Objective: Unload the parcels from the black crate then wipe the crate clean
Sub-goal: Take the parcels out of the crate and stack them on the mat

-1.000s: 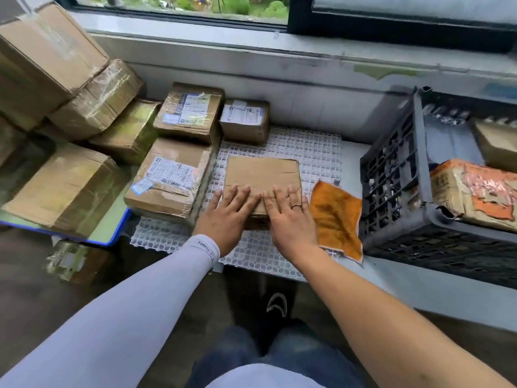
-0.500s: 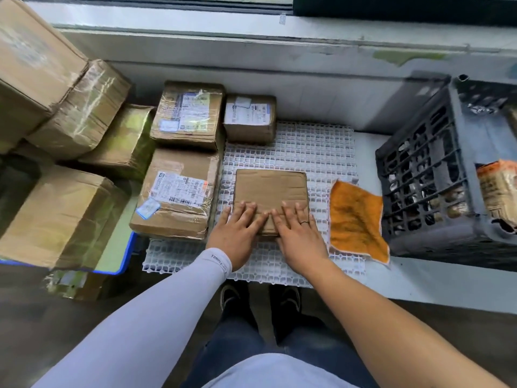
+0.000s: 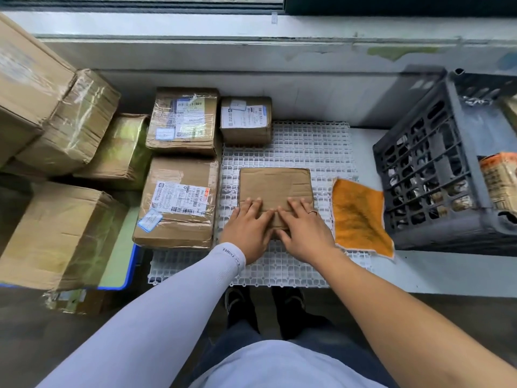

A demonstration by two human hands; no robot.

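Flat and unclenched, my left hand [image 3: 247, 230] and right hand [image 3: 303, 232] press straight fingers on the near edge of the plain brown parcel [image 3: 275, 189] lying on the white grid mat [image 3: 313, 152], the orange cloth [image 3: 359, 217] just right of it, the black crate [image 3: 436, 169] beyond that with an orange-printed parcel [image 3: 500, 182] inside.

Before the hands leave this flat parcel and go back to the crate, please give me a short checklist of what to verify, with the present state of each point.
1. Flat parcel lies fully on the white grid mat: ok.
2. Left hand and right hand rest flat on it, not gripping: ok.
3. Parcel is apart from the labelled parcel on its left: ok.
4. Orange cloth lies ready beside the black crate: ok.
5. Crate is emptied: not ok, an orange-printed parcel is inside.
6. How many parcels remain: cannot tell, the crate is cut off.
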